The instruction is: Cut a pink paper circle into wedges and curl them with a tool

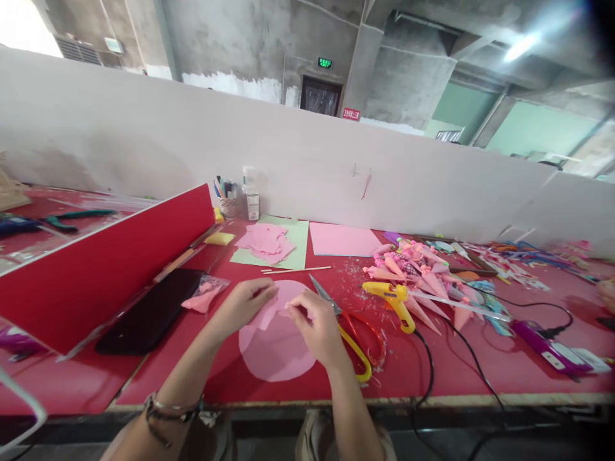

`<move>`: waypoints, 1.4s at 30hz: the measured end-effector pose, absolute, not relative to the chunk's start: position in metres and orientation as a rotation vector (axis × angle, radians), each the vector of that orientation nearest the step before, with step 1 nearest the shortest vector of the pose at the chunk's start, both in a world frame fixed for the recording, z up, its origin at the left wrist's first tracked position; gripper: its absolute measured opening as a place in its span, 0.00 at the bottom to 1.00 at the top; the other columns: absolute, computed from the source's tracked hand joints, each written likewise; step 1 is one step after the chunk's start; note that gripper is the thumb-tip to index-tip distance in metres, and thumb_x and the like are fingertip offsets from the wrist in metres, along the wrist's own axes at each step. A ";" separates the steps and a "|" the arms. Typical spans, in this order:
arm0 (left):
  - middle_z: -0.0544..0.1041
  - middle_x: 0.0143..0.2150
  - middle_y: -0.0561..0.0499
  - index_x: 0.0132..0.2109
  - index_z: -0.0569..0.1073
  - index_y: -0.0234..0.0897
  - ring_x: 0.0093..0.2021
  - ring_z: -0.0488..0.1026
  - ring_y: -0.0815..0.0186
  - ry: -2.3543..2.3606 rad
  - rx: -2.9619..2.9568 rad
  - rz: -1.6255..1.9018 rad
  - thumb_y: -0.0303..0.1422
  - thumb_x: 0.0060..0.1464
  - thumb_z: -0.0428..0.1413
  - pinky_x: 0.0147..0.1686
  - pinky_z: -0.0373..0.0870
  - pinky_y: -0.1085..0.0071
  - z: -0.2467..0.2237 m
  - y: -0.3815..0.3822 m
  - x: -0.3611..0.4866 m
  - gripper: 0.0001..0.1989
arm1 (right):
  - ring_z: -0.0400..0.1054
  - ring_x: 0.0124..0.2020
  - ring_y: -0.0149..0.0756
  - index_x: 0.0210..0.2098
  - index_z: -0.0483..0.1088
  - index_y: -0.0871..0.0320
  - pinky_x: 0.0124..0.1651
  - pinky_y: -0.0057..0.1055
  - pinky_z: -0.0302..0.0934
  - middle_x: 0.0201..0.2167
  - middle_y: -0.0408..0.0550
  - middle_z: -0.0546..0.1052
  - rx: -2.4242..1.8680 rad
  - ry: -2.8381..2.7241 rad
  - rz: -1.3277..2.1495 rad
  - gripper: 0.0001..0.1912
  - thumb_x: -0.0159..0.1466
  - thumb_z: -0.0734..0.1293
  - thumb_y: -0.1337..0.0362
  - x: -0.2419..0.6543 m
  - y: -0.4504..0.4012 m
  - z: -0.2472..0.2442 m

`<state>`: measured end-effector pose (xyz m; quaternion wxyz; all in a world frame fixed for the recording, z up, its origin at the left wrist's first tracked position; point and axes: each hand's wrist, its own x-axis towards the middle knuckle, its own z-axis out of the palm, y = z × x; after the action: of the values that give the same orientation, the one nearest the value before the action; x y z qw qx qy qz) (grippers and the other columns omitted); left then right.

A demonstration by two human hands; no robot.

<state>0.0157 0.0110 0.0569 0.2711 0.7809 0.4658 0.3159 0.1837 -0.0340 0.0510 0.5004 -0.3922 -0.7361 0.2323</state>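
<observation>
A round sheet of pink paper lies flat on the red table in front of me. Over its upper part, my left hand is closed in a pinch, with a small pale pink paper piece at its fingertips. My right hand faces it a short way off, thumb and forefinger pressed together; what they hold is too small to make out. Just right of that hand lie scissors with red and yellow handles, their blades pointing away from me.
A yellow glue gun with its cord rests beside a heap of pink cones. Pink scraps lie on a green sheet. Left are a black phone, a plastic bag and a red divider.
</observation>
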 end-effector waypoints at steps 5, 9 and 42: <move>0.58 0.20 0.58 0.25 0.57 0.38 0.22 0.57 0.70 1.433 1.978 1.079 0.38 0.54 0.42 0.22 0.52 0.74 0.046 0.015 0.008 0.13 | 0.55 0.23 0.26 0.24 0.65 0.58 0.27 0.23 0.51 0.20 0.38 0.62 -0.817 -1.216 0.882 0.09 0.59 0.62 0.62 0.183 -0.032 0.048; 0.61 0.22 0.57 0.34 0.61 0.38 0.22 0.59 0.69 1.388 1.949 1.136 0.33 0.54 0.41 0.23 0.55 0.74 0.037 0.010 0.016 0.06 | 0.61 0.27 0.28 0.30 0.70 0.58 0.33 0.25 0.56 0.25 0.40 0.69 -0.824 -0.988 1.117 0.06 0.56 0.65 0.62 0.170 -0.025 0.038; 0.70 0.26 0.53 0.52 0.60 0.35 0.27 0.67 0.65 1.354 1.935 0.952 0.34 0.53 0.44 0.30 0.62 0.69 0.040 -0.018 0.052 0.19 | 0.60 0.27 0.29 0.29 0.59 0.58 0.31 0.26 0.59 0.24 0.40 0.62 -1.079 -0.565 0.741 0.13 0.57 0.61 0.54 0.168 -0.018 0.027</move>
<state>0.0518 -0.0178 0.0404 0.2933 0.7264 0.5084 0.3576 0.1682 -0.0180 0.0269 0.7565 -0.4950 -0.2591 0.3399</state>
